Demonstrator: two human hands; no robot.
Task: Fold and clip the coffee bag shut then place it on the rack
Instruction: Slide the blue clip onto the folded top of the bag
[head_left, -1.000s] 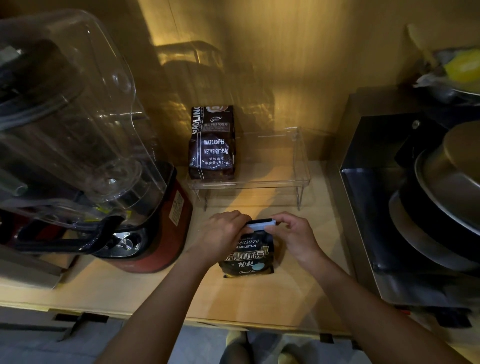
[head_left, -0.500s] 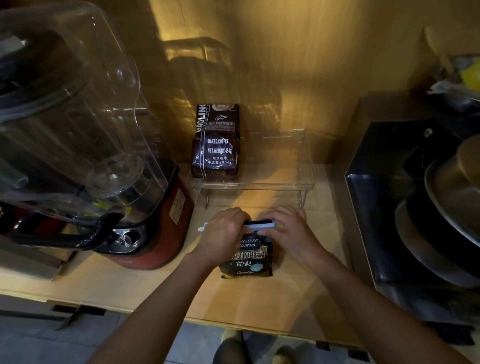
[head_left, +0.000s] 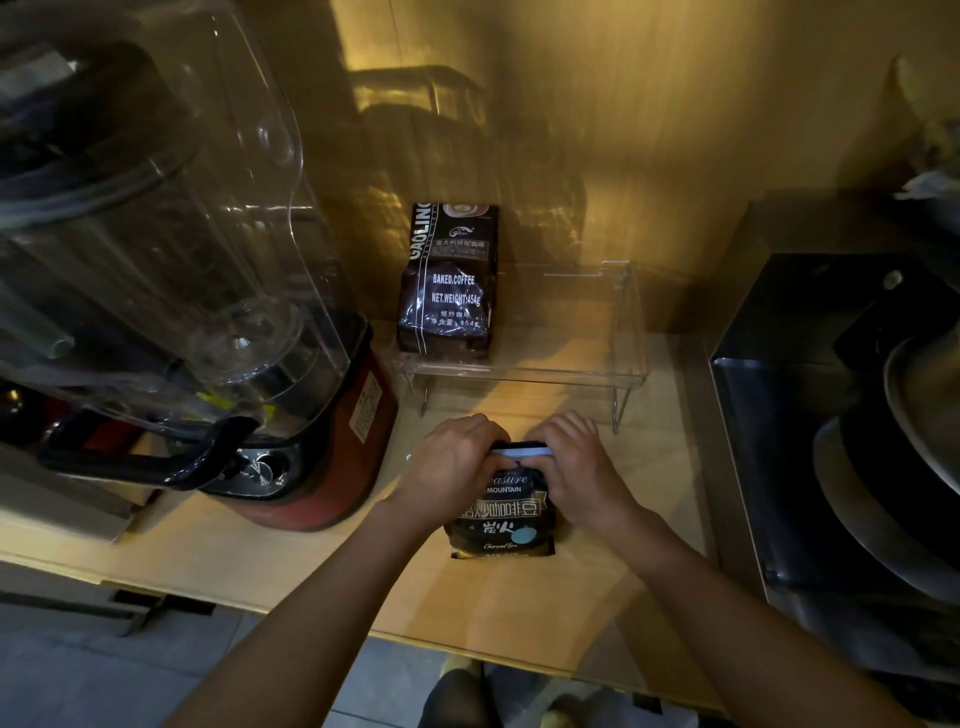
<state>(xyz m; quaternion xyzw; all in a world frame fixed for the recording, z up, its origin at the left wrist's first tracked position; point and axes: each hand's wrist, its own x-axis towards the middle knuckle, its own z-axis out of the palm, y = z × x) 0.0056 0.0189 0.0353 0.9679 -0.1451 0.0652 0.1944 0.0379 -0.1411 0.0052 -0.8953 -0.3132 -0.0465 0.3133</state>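
Observation:
A small black coffee bag stands upright on the wooden counter, just in front of a clear acrylic rack. A pale blue clip lies across the bag's folded top. My left hand grips the left end of the clip and the bag top. My right hand closes over the right end. Both hands hide the clip's ends and the upper corners of the bag. A second, dark brown coffee bag stands on the left part of the rack.
A large blender with a clear jar and red base fills the left side of the counter. A dark metal box holding stacked pans stands at the right. The counter's front edge lies below my forearms.
The clip has slid rightward along the bag top; its left end, which stuck out beyond my left hand half a second ago, is now mostly covered. My hands have drawn closer together.

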